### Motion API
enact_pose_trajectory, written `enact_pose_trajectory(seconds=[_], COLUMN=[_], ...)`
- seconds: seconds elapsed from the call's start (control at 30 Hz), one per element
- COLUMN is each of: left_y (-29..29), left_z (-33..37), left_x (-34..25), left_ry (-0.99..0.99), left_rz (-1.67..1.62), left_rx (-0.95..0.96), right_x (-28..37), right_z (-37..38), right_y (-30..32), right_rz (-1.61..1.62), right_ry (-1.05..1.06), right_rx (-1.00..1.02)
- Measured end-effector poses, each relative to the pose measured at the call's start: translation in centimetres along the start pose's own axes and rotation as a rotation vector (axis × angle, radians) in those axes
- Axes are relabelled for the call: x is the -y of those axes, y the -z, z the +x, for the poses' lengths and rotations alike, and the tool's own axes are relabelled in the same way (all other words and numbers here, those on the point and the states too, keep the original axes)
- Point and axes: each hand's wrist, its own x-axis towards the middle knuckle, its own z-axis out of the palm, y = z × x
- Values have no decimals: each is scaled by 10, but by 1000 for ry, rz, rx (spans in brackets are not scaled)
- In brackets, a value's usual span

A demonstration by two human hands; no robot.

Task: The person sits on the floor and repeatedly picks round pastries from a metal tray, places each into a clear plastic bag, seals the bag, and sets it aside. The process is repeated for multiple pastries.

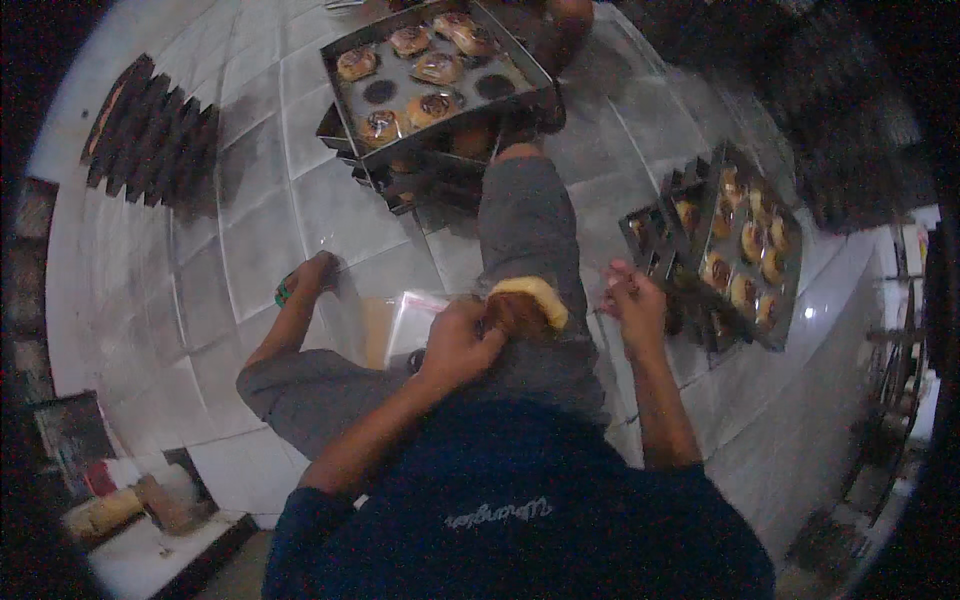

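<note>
A round bun (530,303), browned on one side and pale yellow along its edge, is gripped by my left hand (462,345) above my leg. My right hand (637,303) is raised to the right of the leg, its fingers loosely bent and somewhat apart. No object shows clearly in it, though the fingertips are blurred. Beside the left wrist, a stack of clear plastic sheets or bags (408,322) lies on the floor, partly covered by my hand.
Ahead stands a stack of dark metal trays (340,100), the top one holding several glossy buns. More stacked trays (790,290) with buns are at the right. Dark nested trays (150,140) lean at the far left. My legs stretch over the tiled floor (270,190).
</note>
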Motion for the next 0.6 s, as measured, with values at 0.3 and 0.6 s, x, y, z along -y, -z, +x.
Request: enact_pose_trajectory(seconds=[0.3, 0.6], left_y=[39, 53], left_z=[-34, -79], left_x=[38, 100], left_ry=[16, -60], left_rz=[-44, 316], left_rx=[-479, -469], right_x=[91, 149], right_z=[76, 314], right_y=[-134, -179], right_rz=[-548, -1099], right_ry=[581, 906], right_rx=[710, 320])
